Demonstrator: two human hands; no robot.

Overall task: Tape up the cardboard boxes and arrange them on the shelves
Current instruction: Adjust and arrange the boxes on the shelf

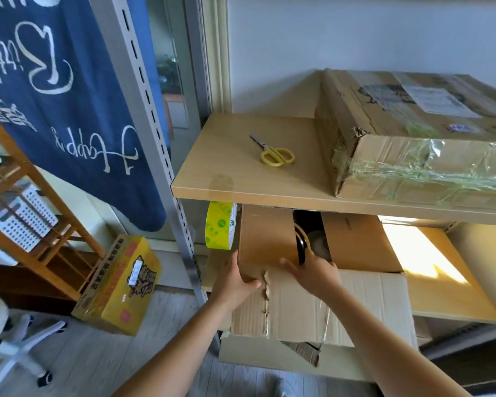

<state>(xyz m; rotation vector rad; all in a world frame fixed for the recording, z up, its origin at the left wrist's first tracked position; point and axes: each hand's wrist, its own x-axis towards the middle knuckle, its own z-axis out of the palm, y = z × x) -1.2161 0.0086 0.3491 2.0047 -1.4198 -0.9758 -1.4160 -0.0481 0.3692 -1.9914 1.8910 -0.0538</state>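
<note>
An open cardboard box [355,245] sits on the lower shelf [453,299], its top flaps partly apart with dark things showing in the gap. My left hand [235,277] grips the front edge of the box's left flap [265,236]. My right hand [312,272] rests on the same flap's inner edge by the gap, fingers spread. A roll of yellow-green tape [219,226] stands on edge just left of the box. Yellow-handled scissors [274,153] lie on the upper shelf [241,164]. A taped, sealed cardboard box [413,133] lies at that shelf's right.
A grey slotted shelf upright [166,167] runs down at the left of the shelves. A yellow printed box [121,285] stands on the floor beside a wooden rack [35,224]. A blue cloth with white lettering [69,96] hangs at the upper left. A white chair base [9,353] is at the lower left.
</note>
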